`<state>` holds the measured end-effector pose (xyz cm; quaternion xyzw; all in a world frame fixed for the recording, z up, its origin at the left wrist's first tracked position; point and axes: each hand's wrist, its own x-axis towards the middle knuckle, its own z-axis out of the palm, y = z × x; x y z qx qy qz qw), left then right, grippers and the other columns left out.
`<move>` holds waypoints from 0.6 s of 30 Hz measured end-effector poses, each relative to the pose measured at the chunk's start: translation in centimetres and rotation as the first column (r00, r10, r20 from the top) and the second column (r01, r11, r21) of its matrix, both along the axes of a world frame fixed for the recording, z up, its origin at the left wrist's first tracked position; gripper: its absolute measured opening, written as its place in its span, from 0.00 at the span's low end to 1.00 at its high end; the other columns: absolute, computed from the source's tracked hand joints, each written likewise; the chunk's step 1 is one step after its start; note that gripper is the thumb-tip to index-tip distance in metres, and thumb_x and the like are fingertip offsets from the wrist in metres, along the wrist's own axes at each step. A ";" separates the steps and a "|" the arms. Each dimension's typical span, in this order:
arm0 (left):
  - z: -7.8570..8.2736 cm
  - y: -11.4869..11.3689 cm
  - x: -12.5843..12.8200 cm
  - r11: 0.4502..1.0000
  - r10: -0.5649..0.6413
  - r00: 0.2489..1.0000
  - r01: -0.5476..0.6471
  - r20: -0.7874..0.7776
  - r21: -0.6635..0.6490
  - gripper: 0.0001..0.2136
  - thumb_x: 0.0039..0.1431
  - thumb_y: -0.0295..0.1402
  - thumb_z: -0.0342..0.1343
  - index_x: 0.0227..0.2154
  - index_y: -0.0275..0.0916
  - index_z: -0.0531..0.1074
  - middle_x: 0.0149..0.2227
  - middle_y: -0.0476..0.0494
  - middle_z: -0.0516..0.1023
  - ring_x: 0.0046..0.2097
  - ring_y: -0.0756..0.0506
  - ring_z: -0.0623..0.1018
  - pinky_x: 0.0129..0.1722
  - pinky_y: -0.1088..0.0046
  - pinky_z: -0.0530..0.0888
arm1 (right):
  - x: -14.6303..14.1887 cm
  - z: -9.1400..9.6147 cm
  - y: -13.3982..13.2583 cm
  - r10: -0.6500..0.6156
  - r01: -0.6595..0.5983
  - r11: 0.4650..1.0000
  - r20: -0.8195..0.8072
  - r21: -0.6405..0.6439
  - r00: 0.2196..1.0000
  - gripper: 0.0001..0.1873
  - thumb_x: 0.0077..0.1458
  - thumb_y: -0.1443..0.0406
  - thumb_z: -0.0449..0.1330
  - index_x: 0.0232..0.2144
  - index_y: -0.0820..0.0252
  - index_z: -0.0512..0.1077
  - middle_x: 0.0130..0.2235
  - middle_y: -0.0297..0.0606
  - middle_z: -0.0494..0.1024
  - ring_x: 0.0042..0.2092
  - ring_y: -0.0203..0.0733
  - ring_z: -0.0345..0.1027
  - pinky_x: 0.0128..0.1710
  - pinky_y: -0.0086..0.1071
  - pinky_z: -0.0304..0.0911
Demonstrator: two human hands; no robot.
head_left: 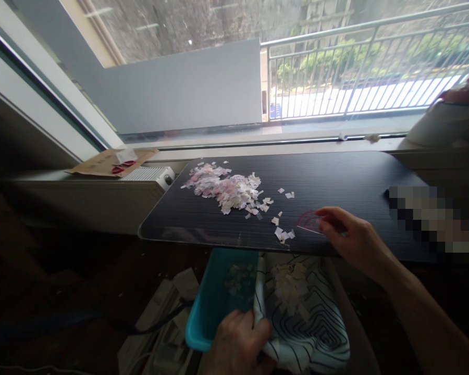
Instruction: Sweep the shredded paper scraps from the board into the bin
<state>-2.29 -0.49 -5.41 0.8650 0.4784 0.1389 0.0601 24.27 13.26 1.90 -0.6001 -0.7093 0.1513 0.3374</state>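
Observation:
My right hand pinches a clear pinkish protractor just above the black tabletop. Beside the protractor's left end lie a few loose paper scraps. Farther left is a heap of small white and pink paper scraps. Below the table's front edge, my left hand is closed on the edge of a pale cloth with dark wavy lines. The cloth sags beside a teal plastic bin and holds more paper scraps. Scraps also lie inside the bin.
A brown envelope with red-handled scissors lies on the left sill, next to a white radiator. Windows run behind the table. A blurred-out object occupies the table's right end. White boxy items stand on the floor, left of the bin.

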 end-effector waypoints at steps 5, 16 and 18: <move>-0.3 0.1 0.0 1.000 0.004 1.000 -0.004 -0.005 0.011 0.10 0.37 0.28 0.56 0.26 0.42 0.64 0.25 0.51 0.69 0.26 0.47 0.67 0.25 0.71 0.56 | -0.4 0.2 -0.4 0.087 -0.088 0.996 -0.025 -0.033 0.996 0.14 0.55 0.60 0.55 0.42 0.56 0.72 0.34 0.36 0.80 0.32 0.39 0.72 0.31 0.30 0.66; 0.1 0.0 0.2 1.000 0.011 1.000 -0.011 0.004 0.025 0.10 0.38 0.29 0.58 0.27 0.42 0.65 0.25 0.50 0.71 0.26 0.47 0.68 0.25 0.71 0.56 | 0.2 0.1 0.3 -0.007 0.006 0.999 0.021 0.037 1.000 0.13 0.54 0.61 0.55 0.41 0.56 0.73 0.31 0.36 0.79 0.29 0.39 0.71 0.30 0.31 0.66; 0.0 0.0 0.2 1.000 0.007 1.000 -0.007 0.006 0.025 0.10 0.38 0.29 0.58 0.27 0.42 0.65 0.25 0.51 0.70 0.26 0.47 0.68 0.25 0.71 0.56 | 0.2 0.1 0.4 -0.032 0.031 0.999 0.039 0.039 0.999 0.13 0.54 0.61 0.55 0.41 0.56 0.73 0.31 0.36 0.79 0.29 0.39 0.71 0.30 0.31 0.66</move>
